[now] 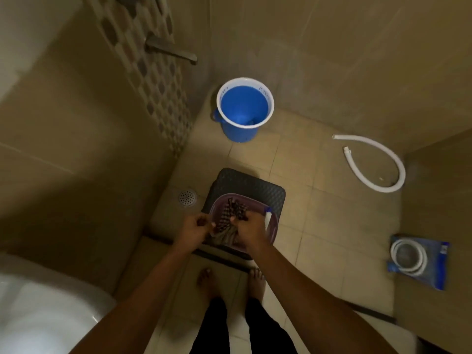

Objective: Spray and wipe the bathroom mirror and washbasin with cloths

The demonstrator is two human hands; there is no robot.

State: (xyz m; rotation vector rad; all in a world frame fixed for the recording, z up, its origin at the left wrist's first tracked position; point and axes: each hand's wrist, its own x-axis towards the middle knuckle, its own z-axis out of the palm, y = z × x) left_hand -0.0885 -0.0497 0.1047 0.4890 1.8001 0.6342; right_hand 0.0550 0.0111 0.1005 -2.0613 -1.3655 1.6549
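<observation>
Right hand (pixel 249 227): my fingers curled around the top of one checked cloth (pixel 231 221), dark brown and pale, bunched and hanging down over the basin. Its long axis runs roughly away from me, the far end raised, the near end draped at the basin's front.

Left hand (pixel 195 227): fingers curled, pinching what looks like a corner of the same cloth; blur makes this uncertain.

One purple basin (pixel 273 229), under both hands, set on one black mat (pixel 255 185).

One spray bottle (pixel 268 217), white body with blue top, in the basin's right side, top pointing away from me; label unreadable.

One blue bucket (pixel 244 111), white rim, standing past the mat; lettering on the inner rim too blurred to read.

One floor drain (pixel 187 197), left of the mat.

One loose white hose (pixel 375 162), curved, on the floor at right.

One packaged coiled hose (pixel 419 260), blue card, print illegible.

My two bare feet (pixel 207 279), near edge of the mat.
</observation>
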